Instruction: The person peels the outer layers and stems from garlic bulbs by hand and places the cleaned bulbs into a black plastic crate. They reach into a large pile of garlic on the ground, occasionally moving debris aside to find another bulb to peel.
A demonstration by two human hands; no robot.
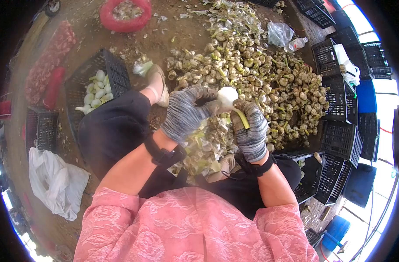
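Both my hands wear grey striped gloves with dark, dirty fingers. Between them is a white peeled bulb (227, 95), with a green stem (241, 118) that bends down over my right palm. My left hand (190, 109) is closed on the bulb's left side, thumb and fingers pressed together. On the other side, the fingers of my right hand (250, 129) wrap round the base of the stem. Beyond them lies a large heap of unpeeled bulbs (251, 65). Loose peelings (206, 150) cover the ground below my hands.
A black crate (116, 72) at the left holds several peeled bulbs (97, 91). Nearby are a white bag (57, 181), a red mesh sack (51, 61) and a pink ring-shaped bundle (125, 26). Black crates (341, 139) line the right side, near a plastic bottle (296, 44).
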